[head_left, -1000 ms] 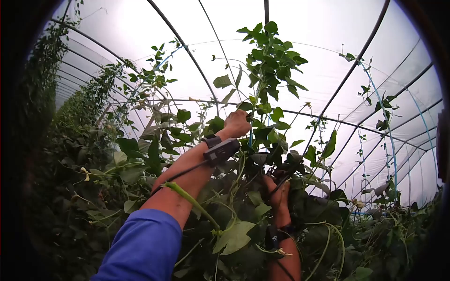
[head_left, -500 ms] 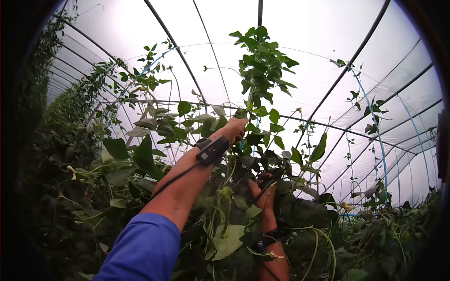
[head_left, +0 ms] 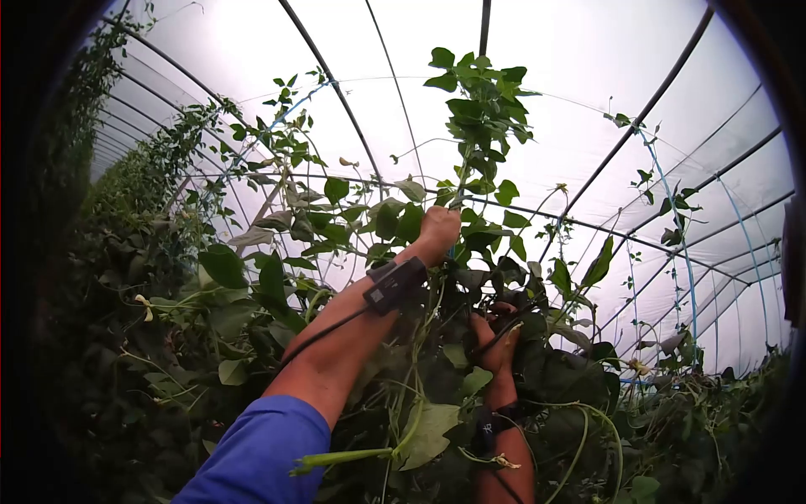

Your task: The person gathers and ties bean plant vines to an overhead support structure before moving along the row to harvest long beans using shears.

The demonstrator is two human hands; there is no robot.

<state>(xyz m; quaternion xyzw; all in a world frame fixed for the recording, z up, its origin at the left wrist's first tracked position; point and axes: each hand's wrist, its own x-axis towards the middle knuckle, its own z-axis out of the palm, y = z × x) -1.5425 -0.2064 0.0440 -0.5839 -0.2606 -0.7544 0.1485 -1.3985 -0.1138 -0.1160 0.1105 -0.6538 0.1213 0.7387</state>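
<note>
My left hand (head_left: 440,227) is raised at the centre, closed round the bundled stems of a climbing vine (head_left: 487,109), whose leafy top rises above the fist. Lower and to the right, my right hand (head_left: 497,330) is among dark leaves and stems, its fingers bent and partly hidden; what it holds cannot be made out. A large pale leaf (head_left: 428,434) hangs below, between my forearms. Both wrists wear dark straps, with a cable along the left forearm.
Dense foliage (head_left: 168,336) fills the left and lower view. Blue strings (head_left: 672,210) with thin vines hang at the right. Dark hoops (head_left: 672,76) carry the pale plastic cover overhead. A yellow-green stem (head_left: 344,459) juts out near my blue sleeve (head_left: 260,454).
The view has shifted, so both hands and the plants appear slightly further right. The vine's leafy top has turned a little, and a yellow-green stem now sticks out over the left sleeve.
</note>
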